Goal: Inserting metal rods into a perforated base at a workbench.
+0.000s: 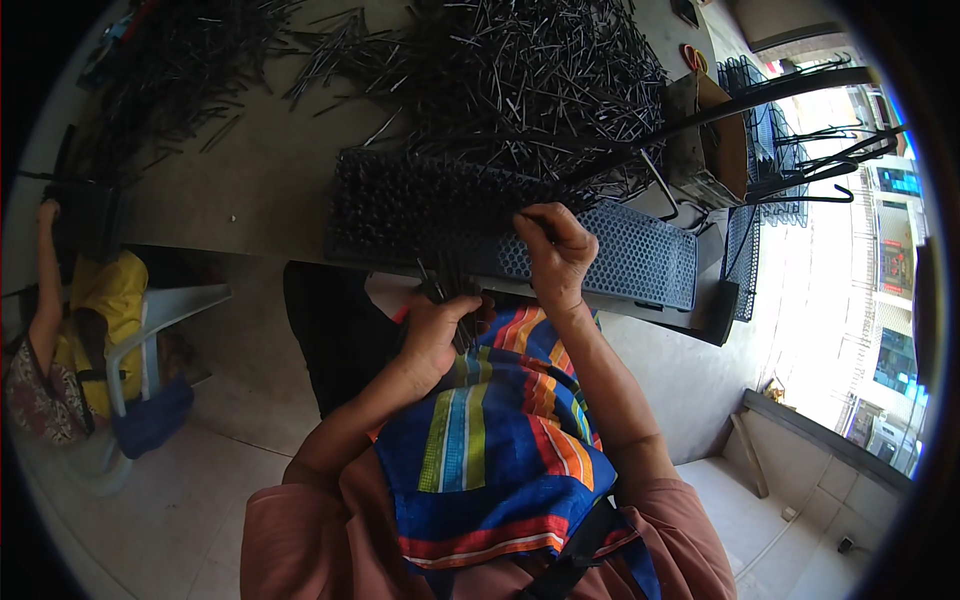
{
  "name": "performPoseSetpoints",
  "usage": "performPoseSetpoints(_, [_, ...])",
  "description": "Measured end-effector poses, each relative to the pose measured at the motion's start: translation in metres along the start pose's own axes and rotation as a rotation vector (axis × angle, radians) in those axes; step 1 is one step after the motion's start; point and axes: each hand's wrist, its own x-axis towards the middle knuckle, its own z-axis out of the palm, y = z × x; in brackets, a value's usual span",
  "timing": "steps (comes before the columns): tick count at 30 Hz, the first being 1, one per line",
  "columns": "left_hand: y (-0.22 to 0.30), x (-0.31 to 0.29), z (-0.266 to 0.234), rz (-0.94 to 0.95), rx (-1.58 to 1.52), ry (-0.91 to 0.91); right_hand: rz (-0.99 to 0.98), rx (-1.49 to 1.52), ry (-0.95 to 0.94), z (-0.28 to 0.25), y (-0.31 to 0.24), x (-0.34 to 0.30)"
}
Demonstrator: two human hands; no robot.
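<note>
My left hand (pixel 436 330) is closed around a bundle of thin dark rods (pixel 447 277), just off the table's front edge above my lap. Their ends stick up past my fingers. Over the long honeycomb rack (pixel 645 250), my right hand (pixel 560 250) has its thumb and fingers pinched together. What the pinch holds, if anything, I cannot make out. Dark rods (pixel 400 205) stand packed in the rack's left part, while the holes toward its right end show bare. A striped colourful cloth (pixel 480 440) covers my lap.
Behind the rack lies a big heap of loose dark rods (pixel 520 80), with another heap (pixel 180 80) at far left. A box (pixel 695 140), curved black bars (pixel 740 105), red-handled scissors (pixel 694 58) and wire racks (pixel 775 140) are on the right. Another person (pixel 50 390) sits at left by a chair (pixel 150 340).
</note>
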Motion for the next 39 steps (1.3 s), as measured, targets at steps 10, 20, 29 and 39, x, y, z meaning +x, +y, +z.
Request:
performPoseSetpoints(10, [-0.005, 0.002, -0.004, 0.010, -0.040, -0.002, -0.139, -0.336, -0.105, 0.010, -0.011, -0.003])
performPoseSetpoints(20, [-0.001, 0.003, -0.001, 0.005, -0.153, -0.092, -0.097, -0.417, -0.187, 0.002, -0.009, -0.008])
performPoseSetpoints(29, [0.000, 0.005, 0.008, 0.029, -0.122, -0.115, 0.644, 0.086, -0.420, -0.012, -0.004, -0.025])
performPoseSetpoints(39, [-0.007, -0.002, 0.020, 0.141, -0.012, -0.086, 0.698, 0.249, -0.292, -0.019, 0.006, -0.031])
